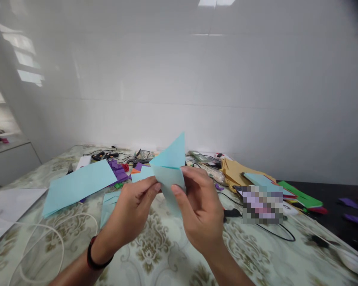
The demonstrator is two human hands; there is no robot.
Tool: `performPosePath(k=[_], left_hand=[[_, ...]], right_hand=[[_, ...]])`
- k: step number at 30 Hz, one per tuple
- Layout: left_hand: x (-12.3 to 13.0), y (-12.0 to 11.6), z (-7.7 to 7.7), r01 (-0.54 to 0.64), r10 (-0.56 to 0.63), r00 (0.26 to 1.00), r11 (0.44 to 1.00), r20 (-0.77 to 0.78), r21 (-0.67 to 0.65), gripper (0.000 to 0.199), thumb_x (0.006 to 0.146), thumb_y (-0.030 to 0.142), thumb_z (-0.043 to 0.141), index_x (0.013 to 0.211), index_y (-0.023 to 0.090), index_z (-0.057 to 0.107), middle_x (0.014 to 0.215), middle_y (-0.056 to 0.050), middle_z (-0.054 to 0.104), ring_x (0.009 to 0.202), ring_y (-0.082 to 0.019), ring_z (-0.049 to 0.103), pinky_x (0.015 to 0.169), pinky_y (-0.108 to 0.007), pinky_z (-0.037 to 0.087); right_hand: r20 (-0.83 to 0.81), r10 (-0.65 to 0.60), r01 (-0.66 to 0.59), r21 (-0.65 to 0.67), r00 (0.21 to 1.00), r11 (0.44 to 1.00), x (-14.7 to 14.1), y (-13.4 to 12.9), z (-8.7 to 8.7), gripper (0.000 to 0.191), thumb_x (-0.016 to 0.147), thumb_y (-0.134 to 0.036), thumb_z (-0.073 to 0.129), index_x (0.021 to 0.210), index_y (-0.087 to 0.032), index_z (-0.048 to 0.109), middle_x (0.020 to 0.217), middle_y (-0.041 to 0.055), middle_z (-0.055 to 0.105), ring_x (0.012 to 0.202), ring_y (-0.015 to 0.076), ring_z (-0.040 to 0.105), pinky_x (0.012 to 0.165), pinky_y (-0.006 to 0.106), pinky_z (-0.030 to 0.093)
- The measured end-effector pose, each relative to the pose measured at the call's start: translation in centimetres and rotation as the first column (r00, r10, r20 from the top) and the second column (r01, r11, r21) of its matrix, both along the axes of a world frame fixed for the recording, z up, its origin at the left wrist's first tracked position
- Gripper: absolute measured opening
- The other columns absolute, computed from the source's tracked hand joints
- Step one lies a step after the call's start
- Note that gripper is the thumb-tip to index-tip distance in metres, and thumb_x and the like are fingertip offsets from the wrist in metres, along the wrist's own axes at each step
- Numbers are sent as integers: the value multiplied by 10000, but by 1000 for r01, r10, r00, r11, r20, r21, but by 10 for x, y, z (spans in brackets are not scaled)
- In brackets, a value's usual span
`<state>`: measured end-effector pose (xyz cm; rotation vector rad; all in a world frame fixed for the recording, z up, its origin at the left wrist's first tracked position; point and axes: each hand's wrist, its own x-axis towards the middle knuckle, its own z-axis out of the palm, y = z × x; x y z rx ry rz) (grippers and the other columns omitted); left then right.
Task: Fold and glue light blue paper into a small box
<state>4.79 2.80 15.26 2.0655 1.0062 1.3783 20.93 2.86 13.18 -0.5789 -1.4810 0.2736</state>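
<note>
Folded light-blue paper [168,174] stands upright between the two hands, held up over the patterned tablecloth [149,248] and in front of the white wall [179,79]. Its upper part rises to a sharp point, and below that a slanting edge crosses its near face.

The left hand [139,202] comes in from below and to the left of the folded paper, its forearm slanting up and inward, a dark band [92,254] around the wrist. Its fingers are curled in and its back faces up and outward; thumb and forefinger are pinched nearly together on the paper's left edge.

The right hand [201,204] comes from below and to the right of the folded paper, the forearm leaning inward. It is partly closed, in a loose cup: the thumb lies flat against the near face, while the forefinger bends over to the right edge. How the other fingers meet the paper behind cannot be seen.

To the left of the folded paper lie larger light-blue sheets [80,184], with purple paper pieces [118,171] between the two. A looped white cable [62,242] lies farther left and nearer the person. To the right of the folded paper are brown envelopes [240,171], a pixelated screen [262,205] nearer the person, and, farther right, a green paper piece [301,194].
</note>
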Motion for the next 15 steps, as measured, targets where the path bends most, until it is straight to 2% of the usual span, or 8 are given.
performPosePath(k=[4,7,9,11,13,15], left_hand=[[-2,-1,3,45,-45,999,998,-1,-35,288,1056,334,531,916,221,756,819,-30,751,925,-263,741,845,-362,610],[-4,1,3,114,-110,992,991,64,-76,202,1027,295,592,1096,233,771,1023,-56,805,998,-263,766,937,-395,629],[-5,3,2,144,-128,981,984,142,-107,278,996,277,638,1260,241,715,1179,-93,794,1071,-276,774,969,-417,644],[-5,4,-1,136,-114,977,985,181,-110,417,974,271,666,1388,250,633,1288,-123,760,1137,-292,767,967,-428,659],[-5,4,-2,97,-84,984,992,159,-79,480,964,270,680,1437,262,596,1338,-129,740,1194,-301,750,967,-431,666],[-6,3,-2,75,-70,992,996,109,-40,455,968,270,680,1419,276,618,1353,-113,739,1220,-290,740,994,-425,657]], right_hand=[[-21,59,-58,36,998,998,-1,-3,2,383,1032,-158,591,1346,-375,621,1263,77,611,1259,248,591,1022,433,578],[-60,155,-158,-45,986,986,-1,-4,3,446,1036,-143,585,1396,-406,584,1380,62,566,1326,228,566,1090,419,549],[-98,232,-244,-138,968,960,0,-2,4,498,1036,-153,593,1450,-421,526,1467,55,537,1358,222,566,1114,423,538],[-139,300,-324,-216,944,921,0,0,6,513,1030,-170,609,1467,-415,498,1475,49,563,1354,213,583,1104,406,545],[-182,344,-382,-252,921,889,1,1,8,467,1022,-182,624,1428,-392,529,1405,39,627,1298,196,622,1062,367,567],[-215,365,-413,-258,906,873,2,1,9,415,1012,-189,636,1379,-371,566,1343,34,663,1234,185,655,1031,342,579]])
